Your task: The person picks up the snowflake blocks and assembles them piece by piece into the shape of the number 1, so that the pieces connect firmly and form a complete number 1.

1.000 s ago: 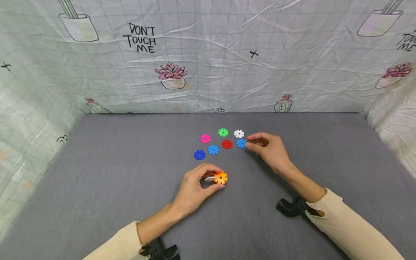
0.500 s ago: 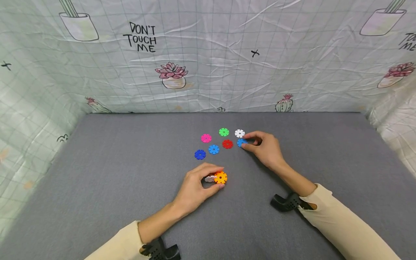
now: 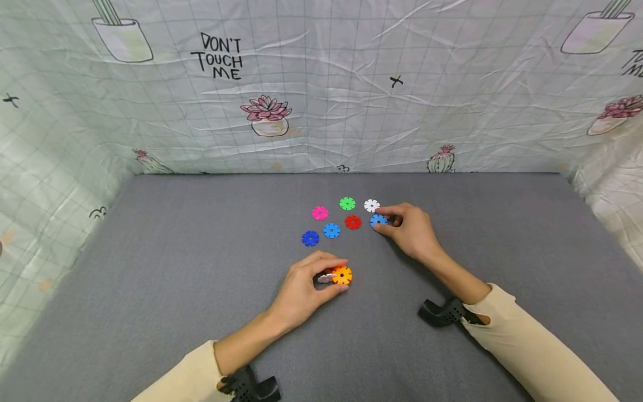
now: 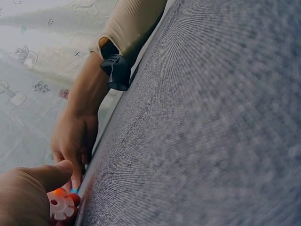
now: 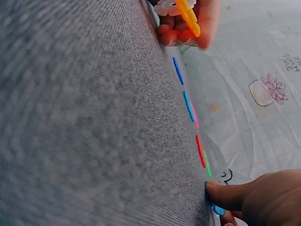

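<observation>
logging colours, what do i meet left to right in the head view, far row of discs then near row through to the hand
Far: pink disc, green disc, white disc. Near: dark blue disc, light blue disc, red disc, second light blue disc, right hand.

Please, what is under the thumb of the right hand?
In the head view, a blue disc shows partly under the thumb of the right hand. The rest is covered; anything else beneath cannot be seen.

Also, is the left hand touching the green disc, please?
No, the green disc lies on the grey table, apart from the left hand.
</observation>
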